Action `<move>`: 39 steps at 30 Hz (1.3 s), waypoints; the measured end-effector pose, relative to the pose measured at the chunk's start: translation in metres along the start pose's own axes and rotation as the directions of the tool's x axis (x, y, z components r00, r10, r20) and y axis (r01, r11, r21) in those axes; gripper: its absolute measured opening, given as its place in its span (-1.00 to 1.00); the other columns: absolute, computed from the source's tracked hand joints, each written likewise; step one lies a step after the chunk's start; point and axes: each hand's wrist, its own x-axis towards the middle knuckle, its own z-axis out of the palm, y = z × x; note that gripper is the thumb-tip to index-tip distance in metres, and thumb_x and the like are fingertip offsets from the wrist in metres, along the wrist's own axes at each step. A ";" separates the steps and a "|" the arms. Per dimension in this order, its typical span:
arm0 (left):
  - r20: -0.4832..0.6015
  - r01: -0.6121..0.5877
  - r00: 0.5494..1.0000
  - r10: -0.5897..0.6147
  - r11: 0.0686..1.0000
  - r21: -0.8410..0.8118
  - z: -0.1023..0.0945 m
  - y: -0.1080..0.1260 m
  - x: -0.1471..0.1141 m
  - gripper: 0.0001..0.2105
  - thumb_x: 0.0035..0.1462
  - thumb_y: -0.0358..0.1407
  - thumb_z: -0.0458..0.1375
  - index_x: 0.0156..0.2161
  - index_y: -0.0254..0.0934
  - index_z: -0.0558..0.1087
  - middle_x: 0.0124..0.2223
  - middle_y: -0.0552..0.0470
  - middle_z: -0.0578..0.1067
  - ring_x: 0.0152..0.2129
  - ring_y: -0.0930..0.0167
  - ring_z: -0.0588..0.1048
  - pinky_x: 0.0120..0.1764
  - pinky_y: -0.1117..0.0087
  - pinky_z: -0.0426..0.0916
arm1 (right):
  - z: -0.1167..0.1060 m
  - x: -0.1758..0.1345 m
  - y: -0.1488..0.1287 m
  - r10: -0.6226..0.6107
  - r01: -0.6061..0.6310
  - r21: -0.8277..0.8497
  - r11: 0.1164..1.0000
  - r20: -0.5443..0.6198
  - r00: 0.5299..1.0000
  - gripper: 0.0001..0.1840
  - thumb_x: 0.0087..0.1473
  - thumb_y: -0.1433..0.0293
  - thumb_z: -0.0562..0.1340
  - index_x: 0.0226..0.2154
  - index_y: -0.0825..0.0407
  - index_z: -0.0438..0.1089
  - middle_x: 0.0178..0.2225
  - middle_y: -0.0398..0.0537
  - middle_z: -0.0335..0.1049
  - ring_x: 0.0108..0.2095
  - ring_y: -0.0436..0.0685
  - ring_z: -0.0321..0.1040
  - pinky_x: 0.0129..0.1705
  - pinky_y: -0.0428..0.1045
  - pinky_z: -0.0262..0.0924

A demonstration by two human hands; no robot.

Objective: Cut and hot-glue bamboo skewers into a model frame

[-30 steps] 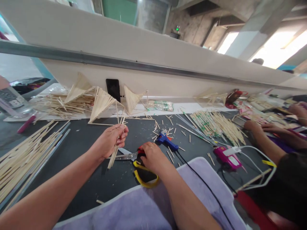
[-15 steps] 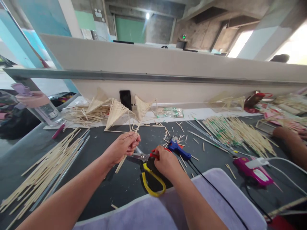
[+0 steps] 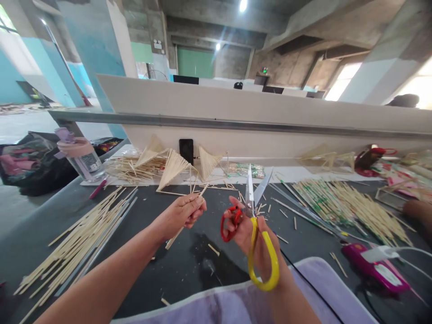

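My left hand is closed around thin wooden sticks, whose ends poke out above and below the fist. In my right hand is a pair of scissors with one red and one yellow handle; the blades point up and stand apart. Behind my left hand, stick models with fanned rows of sticks stand near the partition. Short cut pieces of stick lie on the dark table between and beyond my hands. The glue gun seen earlier is mostly hidden behind my right hand and the scissors.
Long loose sticks lie at the left, by a drinking bottle. More sticks are spread at the right, near a magenta power strip. A lilac cloth covers the front edge. A co-worker's arm shows at far right.
My right hand has swung the scissors away from the sticks, turning their blades upward. A short piece now lies on the table below my hands. The whole view has shifted.
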 end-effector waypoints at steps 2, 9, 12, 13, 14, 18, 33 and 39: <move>-0.006 -0.001 1.000 0.001 1.000 0.016 0.000 -0.001 0.001 -0.71 0.14 -0.10 -0.04 -0.39 -0.31 0.28 -0.58 0.19 0.11 -0.70 0.63 0.01 -0.64 0.57 -0.10 | 0.008 -0.006 0.000 0.046 -0.060 0.102 0.993 0.133 0.990 -0.09 -0.27 -0.16 0.17 0.09 -0.06 0.12 -0.17 0.07 0.29 -0.40 0.07 0.16 -0.31 0.07 0.14; 0.007 0.008 1.000 -0.008 1.000 -0.005 -0.006 -0.004 0.005 -0.72 0.15 -0.10 -0.05 -0.38 -0.31 0.27 -0.58 0.20 0.11 -0.71 0.64 -0.01 -0.65 0.56 -0.12 | 0.014 -0.006 0.001 0.157 -0.185 0.245 0.952 0.130 0.979 -0.38 -0.05 -0.03 0.11 0.07 -0.23 0.10 -0.19 -0.02 0.30 -0.45 0.00 0.08 -0.40 -0.04 0.08; -0.007 0.022 1.000 -0.022 1.000 -0.021 -0.007 -0.006 0.008 -0.73 0.15 -0.11 -0.04 -0.39 -0.31 0.26 -0.59 0.21 0.09 -0.71 0.64 -0.03 -0.66 0.56 -0.15 | 0.008 -0.002 0.004 0.186 -0.203 0.261 0.944 0.088 0.979 -0.46 -0.04 0.10 0.16 0.02 -0.17 0.17 -0.19 -0.03 0.26 -0.41 0.00 0.10 -0.39 -0.07 0.10; -0.010 0.022 1.000 -0.022 1.000 -0.020 -0.008 -0.006 0.008 -0.73 0.15 -0.11 -0.04 -0.39 -0.31 0.26 -0.59 0.21 0.09 -0.71 0.64 -0.03 -0.66 0.56 -0.16 | 0.006 -0.002 0.005 0.180 -0.197 0.250 0.948 0.091 0.980 -0.47 -0.08 0.18 0.20 0.00 -0.16 0.18 -0.19 -0.04 0.25 -0.40 0.00 0.11 -0.38 -0.07 0.11; -0.010 0.018 1.000 -0.018 1.000 -0.018 -0.008 -0.006 0.008 -0.73 0.15 -0.11 -0.04 -0.39 -0.31 0.26 -0.59 0.21 0.09 -0.71 0.64 -0.03 -0.66 0.56 -0.15 | 0.005 -0.002 0.006 0.163 -0.183 0.233 0.955 0.103 0.981 -0.45 -0.13 0.26 0.23 -0.01 -0.16 0.19 -0.19 -0.06 0.24 -0.39 0.00 0.11 -0.37 -0.06 0.13; 0.020 0.003 1.000 -0.003 1.000 -0.007 -0.008 -0.003 0.006 -0.72 0.16 -0.11 -0.04 -0.38 -0.31 0.27 -0.58 0.20 0.10 -0.71 0.64 -0.02 -0.65 0.56 -0.14 | 0.003 -0.005 0.009 0.063 -0.080 0.102 0.992 0.164 0.984 -0.44 -0.22 0.34 0.20 -0.06 -0.12 0.21 -0.23 -0.08 0.24 -0.41 0.01 0.15 -0.32 0.04 0.20; 0.062 0.070 0.995 -0.078 0.990 0.125 -0.004 0.002 0.000 -0.71 0.12 -0.09 -0.03 -0.38 -0.31 0.30 -0.59 0.20 0.13 -0.72 0.63 0.02 -0.66 0.59 -0.04 | -0.043 0.020 0.064 -0.228 0.208 -0.932 0.298 0.142 0.963 -0.37 -0.33 0.61 0.05 -0.11 -0.02 0.34 -0.36 -0.08 0.37 -0.39 0.05 0.30 -0.31 -0.05 0.23; 0.106 0.091 0.988 -0.114 0.976 0.198 -0.002 0.001 -0.003 -0.71 0.10 -0.09 -0.02 -0.38 -0.31 0.33 -0.59 0.20 0.13 -0.72 0.62 0.03 -0.67 0.58 -0.04 | -0.038 0.014 0.062 -0.201 0.209 -0.945 0.254 0.160 0.967 -0.32 -0.35 0.62 0.04 -0.07 -0.03 0.31 -0.33 -0.08 0.37 -0.40 0.04 0.29 -0.33 -0.06 0.23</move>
